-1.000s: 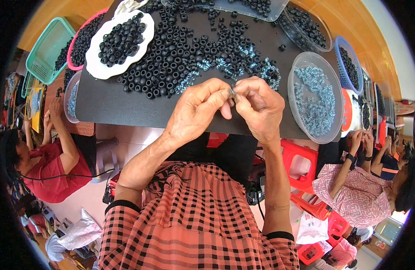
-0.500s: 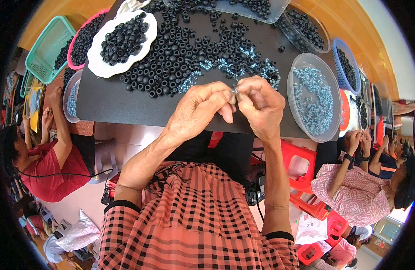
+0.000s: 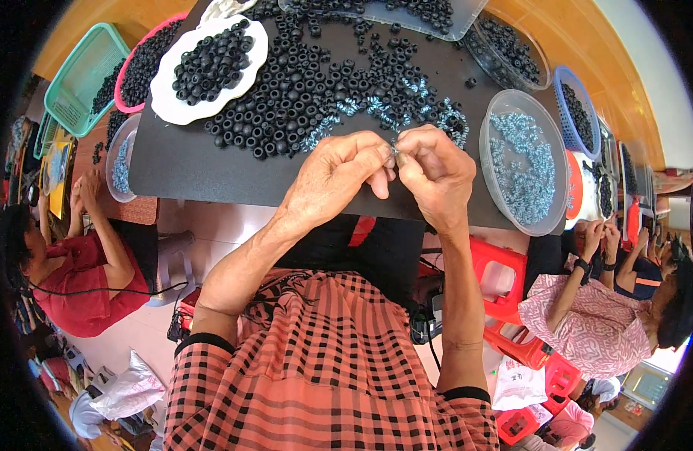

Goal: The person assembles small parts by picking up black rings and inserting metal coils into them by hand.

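Note:
My left hand [image 3: 333, 177] and my right hand [image 3: 439, 177] meet over the near edge of the dark table [image 3: 204, 177]. Both pinch a small silvery-blue coil spring [image 3: 394, 152] between thumb and fingers; most of it is hidden by the fingertips. Just beyond my hands lies a strip of loose coil springs [image 3: 316, 134]. Behind and among these spreads a wide heap of black, holed beads [image 3: 267, 113]. More springs fill a round clear tub [image 3: 488, 161] to the right of my right hand. A white scalloped plate [image 3: 166, 105] piled with black beads stands at the left.
At the back are a clear tray [image 3: 458, 28] and a clear tub [image 3: 542, 75] of beads. A blue basket [image 3: 563, 75] stands far right, a green basket [image 3: 61, 98] far left. Co-workers sit on both sides, one in a red shirt [image 3: 87, 301]. Red stools [image 3: 504, 270] stand below.
My hands stay almost in place, still pinching the spring with slight finger movement. On the left, the co-worker in red has brought the raised hand down to the other one.

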